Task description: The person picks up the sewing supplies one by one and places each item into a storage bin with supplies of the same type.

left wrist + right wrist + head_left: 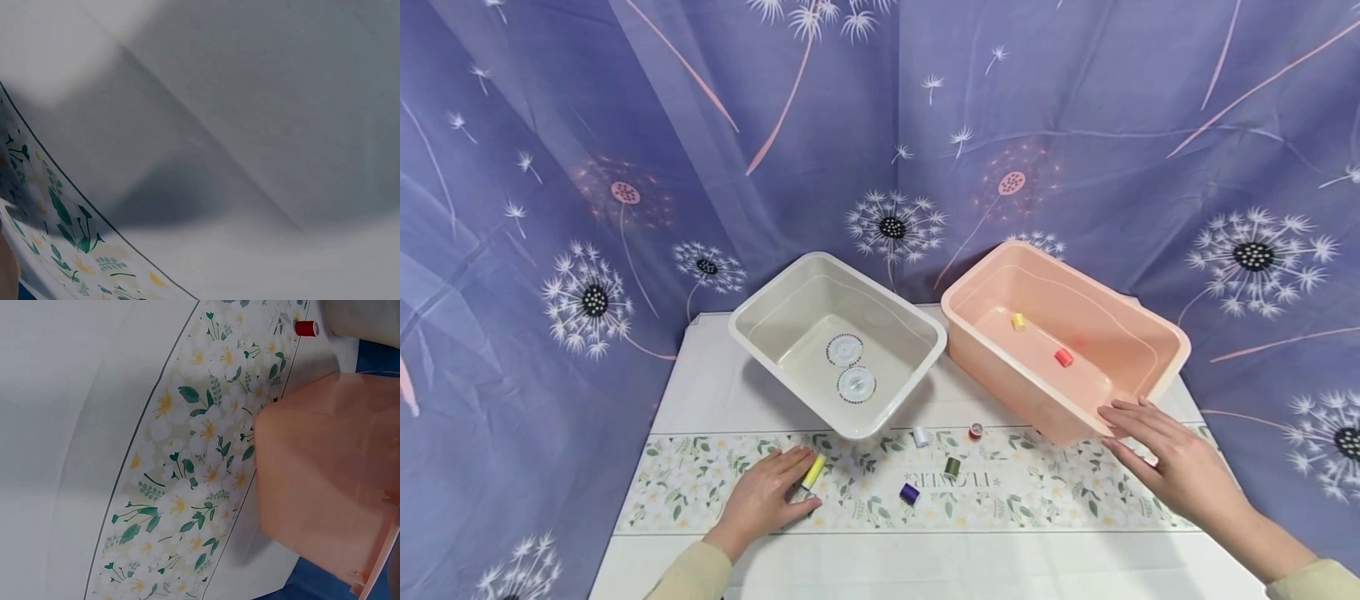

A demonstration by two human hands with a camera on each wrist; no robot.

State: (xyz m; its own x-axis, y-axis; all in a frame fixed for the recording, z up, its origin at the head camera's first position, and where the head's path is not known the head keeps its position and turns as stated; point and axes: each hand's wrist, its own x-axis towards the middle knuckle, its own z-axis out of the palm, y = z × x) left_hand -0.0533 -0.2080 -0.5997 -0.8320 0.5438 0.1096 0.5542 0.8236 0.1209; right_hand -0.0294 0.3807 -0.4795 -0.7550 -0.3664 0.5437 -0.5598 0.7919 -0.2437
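My left hand rests palm down on the tablecloth, fingers stretched out. Right beside its index finger lies a slim yellow tube with a dark end, its kind unclear; the thumb lies apart from it. My right hand rests with straight fingers on the near right corner rim of the pink basin, thumb outside the wall. Inside that basin lie a yellow thread spool and a red thread spool. A white spool, a dark red spool, a green spool and a purple spool lie between the hands.
A grey-white basin stands left of the pink one, holding two round pin wheels. Behind both basins hangs a blue dandelion curtain. The white tablecloth has a floral band across it.
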